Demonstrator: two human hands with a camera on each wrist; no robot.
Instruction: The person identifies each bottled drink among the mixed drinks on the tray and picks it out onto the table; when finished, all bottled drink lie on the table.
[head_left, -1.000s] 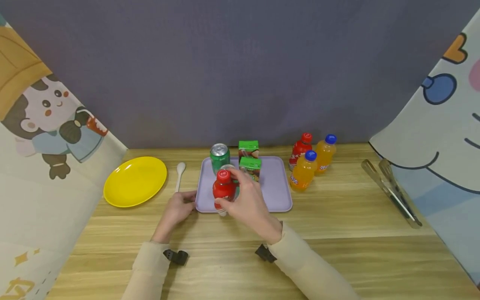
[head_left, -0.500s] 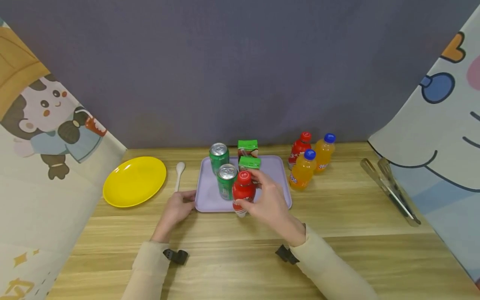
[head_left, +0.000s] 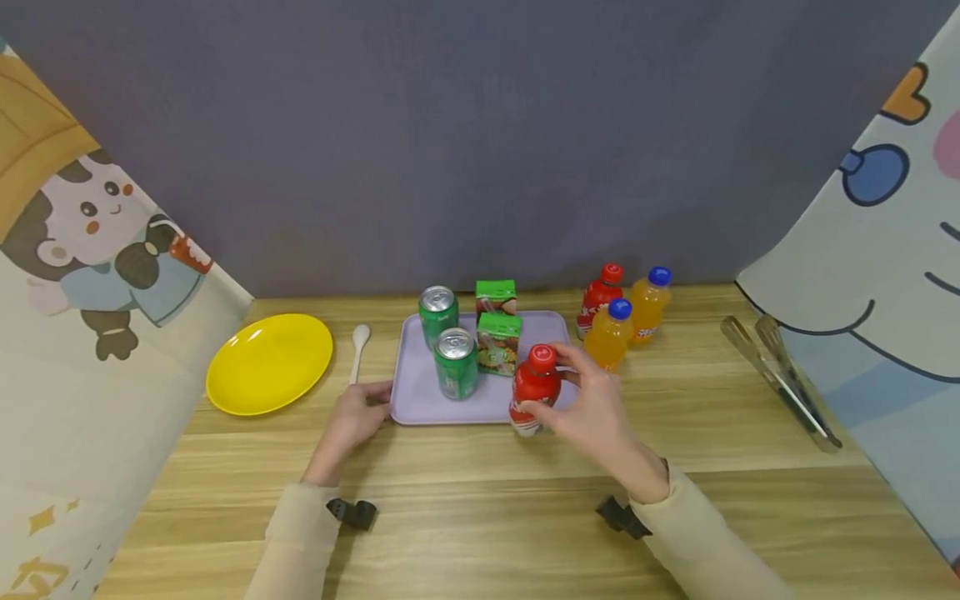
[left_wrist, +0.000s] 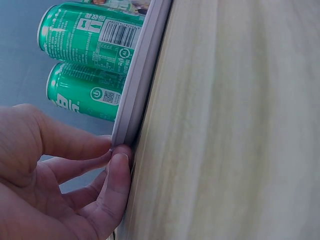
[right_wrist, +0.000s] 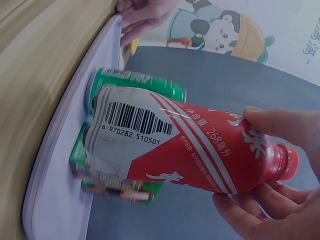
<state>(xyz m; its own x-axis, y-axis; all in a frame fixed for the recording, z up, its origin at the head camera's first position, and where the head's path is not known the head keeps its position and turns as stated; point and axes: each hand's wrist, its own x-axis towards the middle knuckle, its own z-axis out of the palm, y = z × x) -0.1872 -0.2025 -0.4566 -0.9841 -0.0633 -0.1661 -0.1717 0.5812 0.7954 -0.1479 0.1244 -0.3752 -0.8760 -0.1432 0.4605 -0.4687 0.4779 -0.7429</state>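
A lilac tray [head_left: 417, 398] lies on the wooden table, and my left hand [head_left: 356, 415] pinches its front left edge between thumb and fingers, seen closely in the left wrist view. My right hand [head_left: 592, 414] grips a red-capped bottle [head_left: 534, 390] by its upper part. This bottle hangs over the tray's front right part, its base apart from the tray in the right wrist view. Two green cans, one behind [head_left: 438, 321] and one in front [head_left: 456, 375], stand on the tray's left. To their right are two green-topped drink cartons, the front carton [head_left: 497, 350] and the back carton [head_left: 496, 298].
Right of the tray stand another red bottle [head_left: 599, 300] and two orange drink bottles, a front one [head_left: 609, 337] and a back one [head_left: 649, 304]. Metal tongs [head_left: 783, 383] lie farther right. A white spoon [head_left: 360, 342] and a yellow plate [head_left: 270, 364] are at left.
My right hand has carried the red bottle rightward along the tray's front, from before the front can to right of the cartons. My left hand stays at the tray's edge.
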